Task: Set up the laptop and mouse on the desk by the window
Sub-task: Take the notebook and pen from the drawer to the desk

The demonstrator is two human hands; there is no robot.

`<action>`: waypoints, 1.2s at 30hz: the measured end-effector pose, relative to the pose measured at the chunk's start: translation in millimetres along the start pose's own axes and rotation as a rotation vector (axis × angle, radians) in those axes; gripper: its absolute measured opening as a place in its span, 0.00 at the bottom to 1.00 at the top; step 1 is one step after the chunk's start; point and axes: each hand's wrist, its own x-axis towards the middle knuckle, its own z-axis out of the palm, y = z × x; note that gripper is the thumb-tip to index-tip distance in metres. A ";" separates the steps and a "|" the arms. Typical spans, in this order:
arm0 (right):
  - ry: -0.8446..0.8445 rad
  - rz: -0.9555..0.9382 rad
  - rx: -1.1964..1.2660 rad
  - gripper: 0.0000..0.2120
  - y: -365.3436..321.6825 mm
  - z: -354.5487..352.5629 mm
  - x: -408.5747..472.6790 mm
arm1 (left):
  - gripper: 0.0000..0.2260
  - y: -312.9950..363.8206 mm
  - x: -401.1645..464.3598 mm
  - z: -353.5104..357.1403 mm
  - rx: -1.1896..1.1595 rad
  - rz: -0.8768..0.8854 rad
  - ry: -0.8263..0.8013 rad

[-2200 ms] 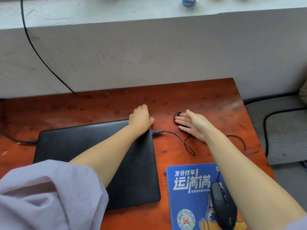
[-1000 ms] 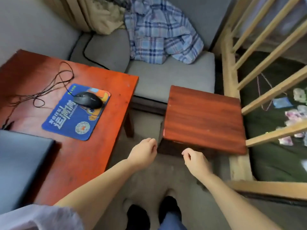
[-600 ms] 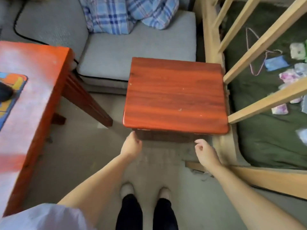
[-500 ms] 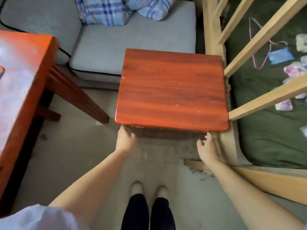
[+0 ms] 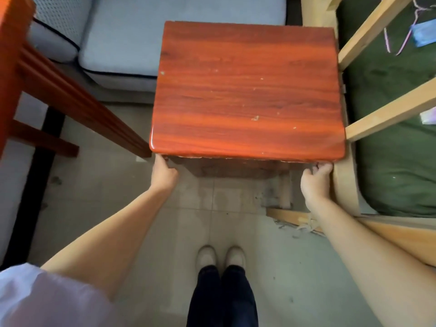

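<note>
A square red-brown wooden stool [image 5: 247, 90] stands on the tiled floor in front of me. My left hand [image 5: 164, 173] grips the underside of its near left corner, fingers curled under the seat. My right hand [image 5: 315, 180] holds the near right corner the same way. The fingertips of both hands are hidden beneath the seat. Only the corner and legs of the red desk [image 5: 14, 43] show at the far left. The laptop and mouse are out of view.
A grey cushioned sofa [image 5: 141, 36] sits behind the stool. A pale wooden bed frame [image 5: 389, 109] with a green mattress [image 5: 396, 161] stands close on the right. My feet [image 5: 220, 258] stand on the floor below the stool.
I turned away from the desk, laptop and mouse toward the stool. Both hands moved from the desk to the stool's near corners and closed on its underside.
</note>
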 end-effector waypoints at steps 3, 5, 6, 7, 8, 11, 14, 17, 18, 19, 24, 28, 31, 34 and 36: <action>-0.020 0.020 0.013 0.22 13.3 -7.4 -15.6 | 0.22 -10.3 -18.6 -3.5 0.053 -0.019 0.014; -0.023 0.106 0.057 0.26 17.6 -10.2 -28.4 | 0.21 -18.6 -36.4 -1.4 -0.030 -0.058 0.004; -0.030 0.179 0.139 0.28 15.9 -10.4 -34.1 | 0.21 -19.8 -42.7 0.5 -0.135 -0.105 -0.009; -0.055 0.258 0.298 0.30 12.1 -9.2 -38.6 | 0.21 -18.8 -46.3 2.0 -0.279 -0.179 -0.029; -0.101 0.337 0.492 0.31 6.2 -6.3 -42.8 | 0.20 -14.8 -46.9 3.3 -0.455 -0.274 -0.053; -0.266 0.531 0.843 0.29 -20.1 5.9 -53.5 | 0.23 7.6 -39.6 8.8 -0.939 -0.520 -0.108; -0.295 0.667 0.833 0.27 -39.8 16.6 -55.1 | 0.23 26.8 -28.5 19.0 -1.076 -0.649 -0.054; -0.230 0.719 0.860 0.23 -43.8 20.3 -55.3 | 0.20 35.7 -27.3 24.3 -1.071 -0.705 0.015; -0.208 0.720 0.855 0.22 -40.5 19.6 -58.0 | 0.19 36.1 -32.5 24.3 -1.060 -0.714 0.038; -0.191 0.721 0.843 0.21 -34.2 18.5 -62.1 | 0.17 33.4 -41.1 24.4 -1.048 -0.722 0.058; -0.121 0.765 0.785 0.19 21.2 10.5 -95.6 | 0.09 -3.1 -100.5 24.6 -0.971 -0.749 0.128; -0.137 0.775 0.800 0.14 45.2 16.2 -99.3 | 0.08 -19.6 -98.4 28.1 -0.913 -0.806 0.147; -0.128 0.807 0.807 0.15 61.5 24.7 -95.7 | 0.06 -35.1 -92.9 37.0 -0.865 -0.865 0.118; -0.160 0.829 0.829 0.19 74.7 27.9 -91.9 | 0.10 -49.5 -87.1 42.6 -0.846 -0.899 0.087; -0.174 0.850 0.840 0.20 79.2 28.3 -87.2 | 0.07 -56.5 -80.4 43.9 -0.850 -0.929 0.058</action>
